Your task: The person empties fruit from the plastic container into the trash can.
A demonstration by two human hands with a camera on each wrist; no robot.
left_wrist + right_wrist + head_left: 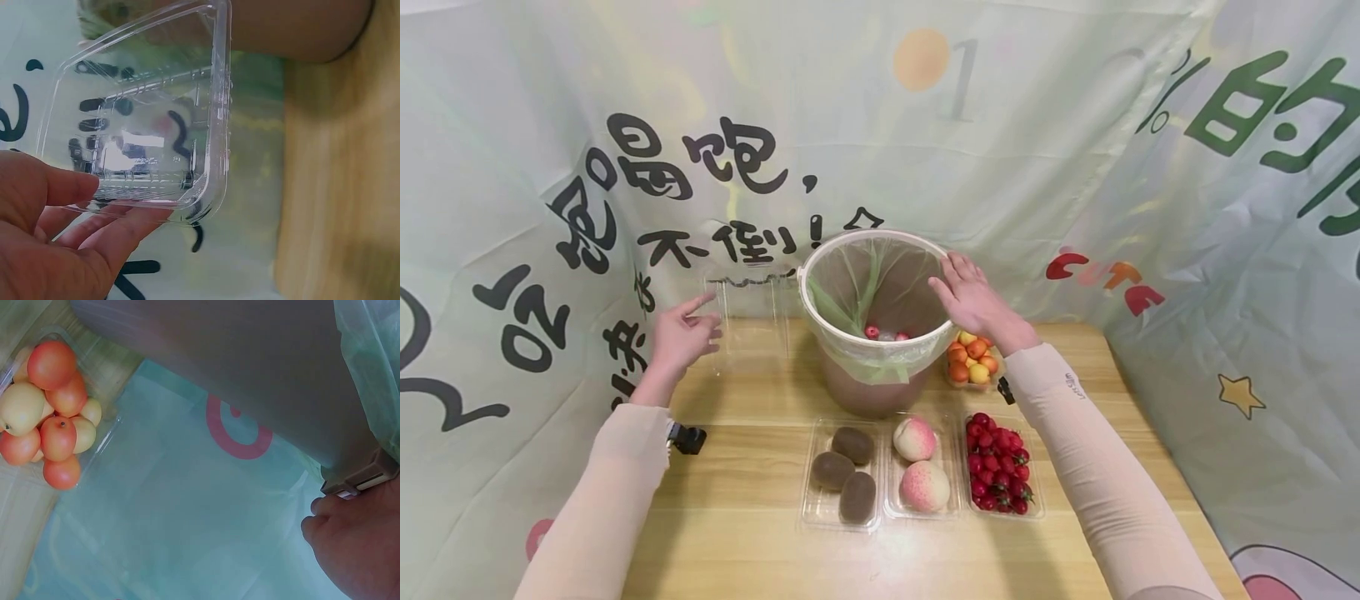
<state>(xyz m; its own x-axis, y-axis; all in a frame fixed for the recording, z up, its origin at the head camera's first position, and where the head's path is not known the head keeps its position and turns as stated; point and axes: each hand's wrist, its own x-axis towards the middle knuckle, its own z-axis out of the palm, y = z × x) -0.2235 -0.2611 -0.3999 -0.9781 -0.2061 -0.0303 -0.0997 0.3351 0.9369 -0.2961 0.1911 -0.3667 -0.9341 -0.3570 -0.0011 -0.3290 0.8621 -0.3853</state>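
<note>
- Nearest the camera, two pale sleeves (1120, 492) reach forward over the wooden table (730, 533) on either side of the work.
- Left hand (685, 337): thumb and fingers clamped on the rim of a clear container (140, 134). Container is tilted, shows nothing inside, and is located left of the bin against the backdrop (1037, 100); contact with the table cannot be confirmed.
- Right hand (973, 296): at the right edge of the bin (876, 392); whether its fingers close on the rim cannot be told.
- Step in hand, as judged: putting the empty container aside while the bin is steadied.
- Next move, as judged: calls for lowering the container flat and releasing it, which would free the left hand for a filled tray.
- Bin contents: a few red-pink fruits (872, 332) low inside a green liner (835, 308).
- Front of bin, side by side: trays of kiwis (832, 472), peaches (925, 486) and red fruits (1000, 467).
- Obstructions: orange and yellow fruits (972, 360) sit close beside the bin, near the right wrist; the bin stands between the hands.
</note>
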